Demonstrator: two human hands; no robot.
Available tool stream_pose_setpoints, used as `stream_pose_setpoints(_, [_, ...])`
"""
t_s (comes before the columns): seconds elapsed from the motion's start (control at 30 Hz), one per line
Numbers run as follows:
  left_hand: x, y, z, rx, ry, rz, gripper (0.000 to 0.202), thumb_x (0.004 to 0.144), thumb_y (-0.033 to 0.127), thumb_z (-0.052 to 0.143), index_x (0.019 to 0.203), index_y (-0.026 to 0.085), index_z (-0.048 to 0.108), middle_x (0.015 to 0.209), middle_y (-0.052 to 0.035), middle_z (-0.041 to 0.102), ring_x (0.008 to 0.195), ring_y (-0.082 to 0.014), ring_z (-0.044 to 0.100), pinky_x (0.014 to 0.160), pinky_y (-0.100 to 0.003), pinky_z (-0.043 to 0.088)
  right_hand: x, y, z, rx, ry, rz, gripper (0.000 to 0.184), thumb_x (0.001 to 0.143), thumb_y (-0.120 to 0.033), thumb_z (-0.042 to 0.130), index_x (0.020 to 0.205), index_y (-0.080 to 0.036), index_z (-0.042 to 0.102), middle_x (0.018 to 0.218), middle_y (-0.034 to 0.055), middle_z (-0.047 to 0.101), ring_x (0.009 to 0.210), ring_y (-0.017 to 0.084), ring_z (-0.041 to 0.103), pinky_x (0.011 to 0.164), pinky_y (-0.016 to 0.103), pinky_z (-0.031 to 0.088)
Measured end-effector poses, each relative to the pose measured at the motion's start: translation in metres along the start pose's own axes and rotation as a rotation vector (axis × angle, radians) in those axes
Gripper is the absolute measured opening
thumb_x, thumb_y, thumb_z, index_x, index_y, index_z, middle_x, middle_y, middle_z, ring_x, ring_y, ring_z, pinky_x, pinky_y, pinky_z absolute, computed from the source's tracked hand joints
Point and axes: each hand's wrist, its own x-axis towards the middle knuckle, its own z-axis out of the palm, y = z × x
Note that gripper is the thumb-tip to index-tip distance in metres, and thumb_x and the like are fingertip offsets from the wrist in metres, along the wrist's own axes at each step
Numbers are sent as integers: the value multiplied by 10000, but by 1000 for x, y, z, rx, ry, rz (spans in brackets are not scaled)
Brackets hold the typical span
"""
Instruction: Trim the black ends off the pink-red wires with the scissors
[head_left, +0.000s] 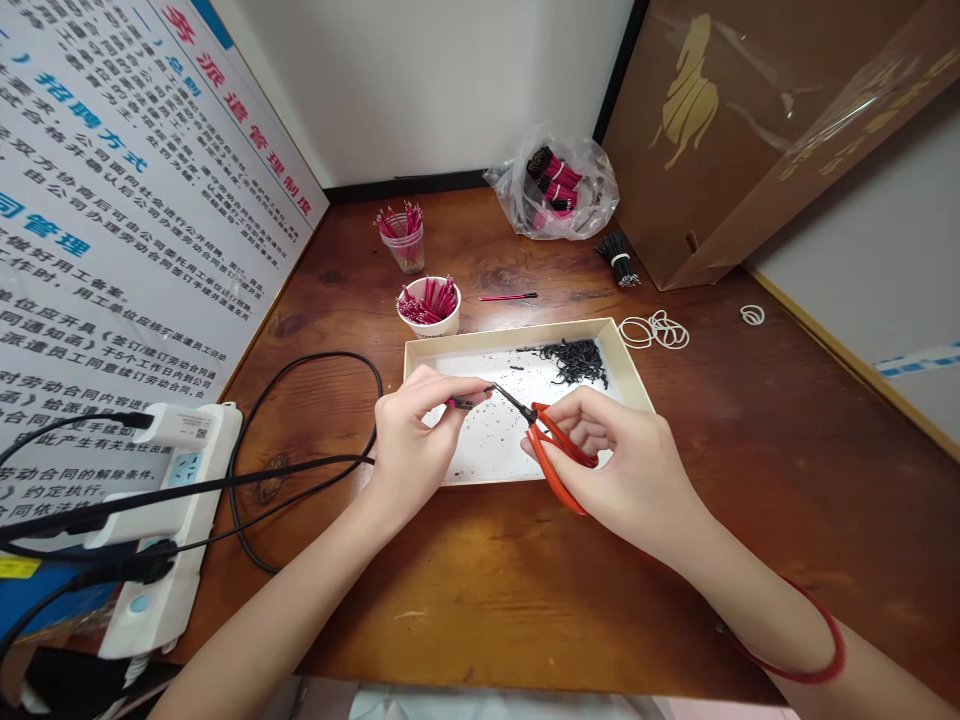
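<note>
My left hand (420,425) is closed, pinching a thin red-and-black wire (463,403) above the left half of a shallow cardboard box (630,375). In my right hand (619,455) I hold scissors (559,450) with orange-red handles, my fingers wrapped round the grips. The dark blades reach toward the tip of the wire by my left fingertips; whether they touch it I cannot tell. Short black cut pieces (576,362) lie heaped in the far right corner of the box, and tiny bits are scattered over its white bottom.
Behind the box stand a paper cup (442,325) and a clear plastic cup (409,252), both with red wires. Far back are a plastic bag (517,205) of wire bundles, a black bundle (619,262) and rubber bands (660,330). Left lie a power strip (187,540) and a looped black cable (244,440).
</note>
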Motion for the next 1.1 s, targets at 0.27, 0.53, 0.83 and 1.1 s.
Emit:
stream_pose_setpoints(0.27, [0, 0, 0, -8, 8, 2, 274, 798, 8, 662, 845, 234, 807, 766, 2, 781, 712, -134, 651, 669, -248, 537, 0, 0, 0, 8, -16, 18, 125, 819, -281, 684, 774, -212, 590, 659, -10, 669, 503, 99, 537, 454, 226, 443])
stream_pose_setpoints(0.53, [0, 0, 0, 2, 6, -14, 248, 804, 29, 671, 838, 234, 807, 761, -4, 777, 703, -137, 647, 668, -253, 541, -1, -1, 0, 17, -21, 27, 128, 819, -277, 687, 773, -212, 587, 663, -3, 672, 506, 105, 539, 456, 233, 443])
stream_pose_setpoints(0.83, [-1, 0, -1, -5, -1, 0, 295, 792, -10, 657, 851, 238, 806, 786, 7, 782, 725, -126, 644, 677, -240, 527, -2, -1, -1, 17, -22, 26, 107, 810, -262, 689, 778, -211, 601, 659, -12, 668, 504, 100, 532, 458, 231, 444])
stream_pose_setpoints(1.1, [1, 0, -1, -12, -3, -11, 268, 803, 15, 650, 832, 230, 806, 768, -2, 779, 726, -143, 652, 681, -265, 528, -1, -1, -1, 17, -26, 10, 107, 816, -262, 693, 774, -208, 611, 656, -13, 670, 506, 99, 532, 451, 231, 436])
